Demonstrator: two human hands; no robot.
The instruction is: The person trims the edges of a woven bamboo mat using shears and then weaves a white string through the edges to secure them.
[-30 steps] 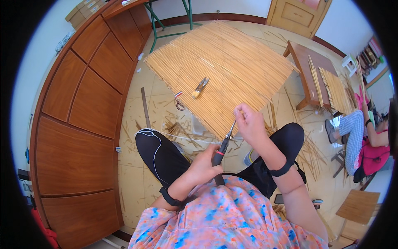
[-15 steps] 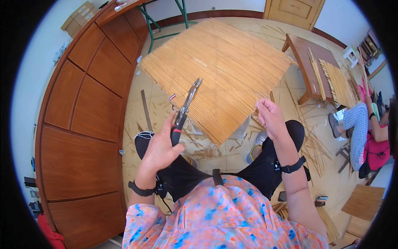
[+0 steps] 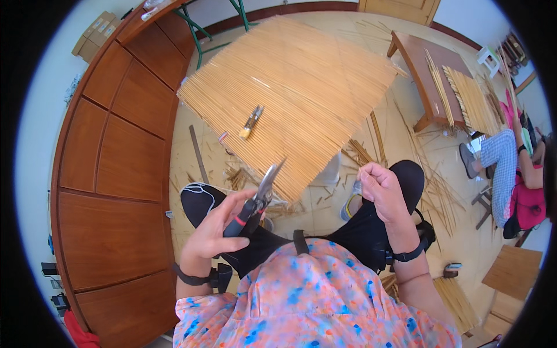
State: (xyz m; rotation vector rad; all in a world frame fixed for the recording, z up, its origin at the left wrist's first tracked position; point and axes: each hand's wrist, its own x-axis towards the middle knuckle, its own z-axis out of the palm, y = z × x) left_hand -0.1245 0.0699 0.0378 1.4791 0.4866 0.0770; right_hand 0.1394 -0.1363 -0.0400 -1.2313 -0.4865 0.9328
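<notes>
Drawn back toward the lap since the earlier frame, in the head view, are the dark-handled shears, gripped by the left hand, with their blades slightly parted and seen against the near edge of the slatted mat. The right hand is held over the right thigh, fingers curled in narrowly; whether anything is pinched there cannot be told. The mat is spread beyond the knees, and on it a smaller hand tool is laid.
</notes>
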